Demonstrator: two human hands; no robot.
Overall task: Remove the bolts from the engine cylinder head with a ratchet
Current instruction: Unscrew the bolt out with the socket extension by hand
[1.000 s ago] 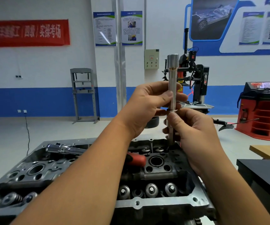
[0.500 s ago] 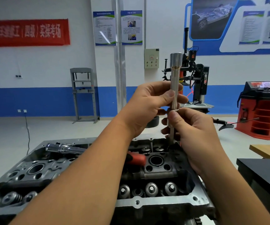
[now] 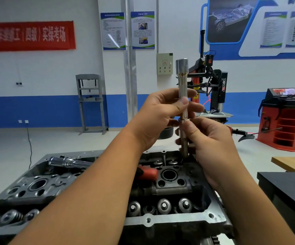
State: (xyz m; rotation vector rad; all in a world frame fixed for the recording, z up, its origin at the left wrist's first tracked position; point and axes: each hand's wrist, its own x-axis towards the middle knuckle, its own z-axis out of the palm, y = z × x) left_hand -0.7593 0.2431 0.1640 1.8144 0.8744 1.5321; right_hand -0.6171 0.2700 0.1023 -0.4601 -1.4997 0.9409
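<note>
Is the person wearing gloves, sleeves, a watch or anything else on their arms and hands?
No. Both hands, the left hand and the right hand, are bare, with no gloves, rings or watch showing. Both forearms are uncovered as far as the picture reaches; no sleeve shows.

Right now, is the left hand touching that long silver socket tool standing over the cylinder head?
Touching. The head view shows the left hand with its thumb pressed across the front of the long socket tool and its fingers behind the shaft.
</note>
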